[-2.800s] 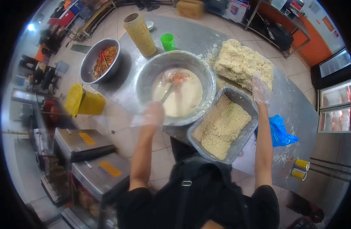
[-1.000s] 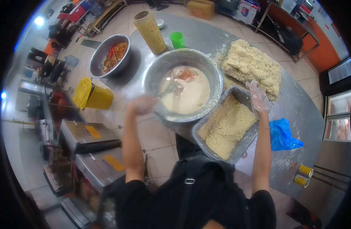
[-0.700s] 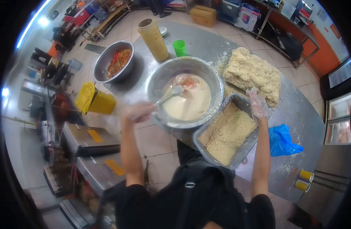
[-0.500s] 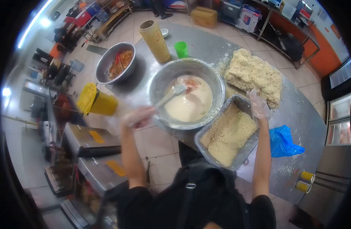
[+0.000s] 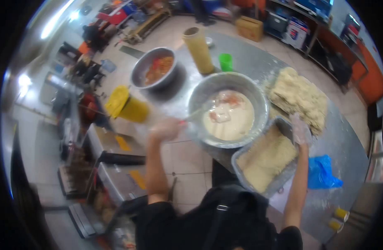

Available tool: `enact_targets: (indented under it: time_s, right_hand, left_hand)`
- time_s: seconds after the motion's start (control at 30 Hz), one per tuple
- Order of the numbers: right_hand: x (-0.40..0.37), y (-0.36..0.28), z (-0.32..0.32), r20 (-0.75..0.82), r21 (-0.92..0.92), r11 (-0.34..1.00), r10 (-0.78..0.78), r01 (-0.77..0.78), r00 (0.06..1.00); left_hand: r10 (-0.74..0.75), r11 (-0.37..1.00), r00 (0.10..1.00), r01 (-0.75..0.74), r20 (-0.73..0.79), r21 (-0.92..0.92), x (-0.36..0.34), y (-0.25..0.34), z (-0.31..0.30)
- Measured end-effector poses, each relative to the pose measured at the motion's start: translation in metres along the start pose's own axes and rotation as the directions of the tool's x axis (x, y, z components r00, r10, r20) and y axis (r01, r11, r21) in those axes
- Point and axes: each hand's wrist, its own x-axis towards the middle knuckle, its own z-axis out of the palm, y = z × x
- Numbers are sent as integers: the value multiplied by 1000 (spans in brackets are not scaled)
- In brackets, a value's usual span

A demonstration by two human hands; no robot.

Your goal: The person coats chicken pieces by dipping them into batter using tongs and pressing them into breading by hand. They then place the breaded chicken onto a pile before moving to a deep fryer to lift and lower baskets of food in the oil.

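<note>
My left hand (image 5: 166, 129), in a thin plastic glove, grips the handle of a spoon (image 5: 200, 111) whose far end lies in pale batter inside a large steel bowl (image 5: 258, 100). Pinkish pieces sit in the batter at the far side. My right hand (image 5: 300, 130), also gloved, rests with fingers apart on the far rim of a grey tray (image 5: 241, 155) filled with breadcrumbs. The picture is blurred.
A heap of crumbed pieces (image 5: 299, 98) lies on the steel table (image 5: 249, 54) beyond the tray. A second steel bowl (image 5: 137, 77) of reddish food, a tall yellow roll (image 5: 197, 50), a green cup (image 5: 226, 61), a blue bag (image 5: 322, 173) and a yellow bin (image 5: 127, 107) stand around.
My left hand has kept moving the spoon around in the batter. My right hand has stayed at the tray's rim. My head has turned, shifting everything to the right.
</note>
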Motion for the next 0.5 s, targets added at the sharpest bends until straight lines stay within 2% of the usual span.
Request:
enact_targets:
  time_s: [0.03, 0.1, 0.2, 0.27, 0.3, 0.33, 0.4, 0.47, 0.5]
  right_hand:
    - [9, 24, 24, -57, -45, 998, -54, 52, 997]
    - [3, 2, 15, -86, -80, 997, -1, -6, 996]
    - [-10, -30, -10, -113, -136, 990, 25, -40, 993]
    - [-11, -34, -14, -100, -130, 990, 47, -60, 994]
    - [-9, -32, -16, -83, -81, 993, 80, -87, 993]
    - [-6, -31, -17, -11, 44, 986, 163, -162, 987]
    - [-3, -41, -30, 160, 300, 886, 320, -354, 934]
    - [-16, -61, -38, -10, -6, 981, 194, -194, 981]
    - [-20, -67, -40, -127, -331, 942, 16, -58, 992]
  left_hand:
    - [103, 994, 994, -102, -32, 31, 13, -9, 9]
    - [218, 976, 975, -217, -38, 8, 30, 4, 24]
    - [196, 980, 980, -195, 17, -38, 42, 31, 46]
    - [140, 989, 989, -142, 48, 29, 47, 40, 60]
    - [141, 989, 989, -143, 43, 34, 49, 39, 61]
    - [124, 990, 991, -127, 39, 65, 51, 38, 62]
    - [108, 990, 994, -111, 32, 92, 50, 37, 65]
    - [75, 994, 997, -73, -18, 78, 44, 36, 63]
    - [77, 994, 997, -75, -20, 80, 41, 36, 62]
